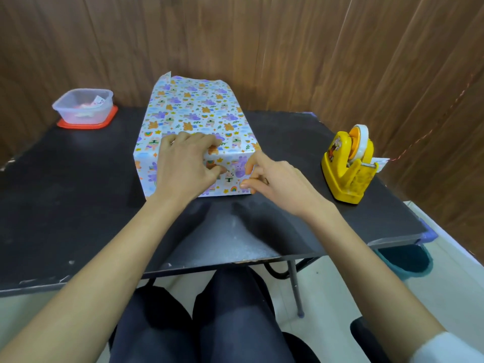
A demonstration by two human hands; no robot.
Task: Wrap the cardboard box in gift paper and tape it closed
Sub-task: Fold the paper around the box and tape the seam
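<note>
The box, covered in white gift paper (195,111) with small coloured animal prints, stands in the middle of the black table (78,179). Its far end shows loose paper sticking up. My left hand (183,166) lies over the near top edge, fingers curled on top and thumb pressing the paper on the near face. My right hand (272,179) is at the near right corner of the box, its fingertips touching the paper at that edge. The cardboard itself is hidden under the paper.
A yellow tape dispenser (349,166) with a white roll stands on the table to the right. A clear plastic container (83,106) on a red lid sits at the far left. A wooden wall runs behind. My legs show below the table's near edge.
</note>
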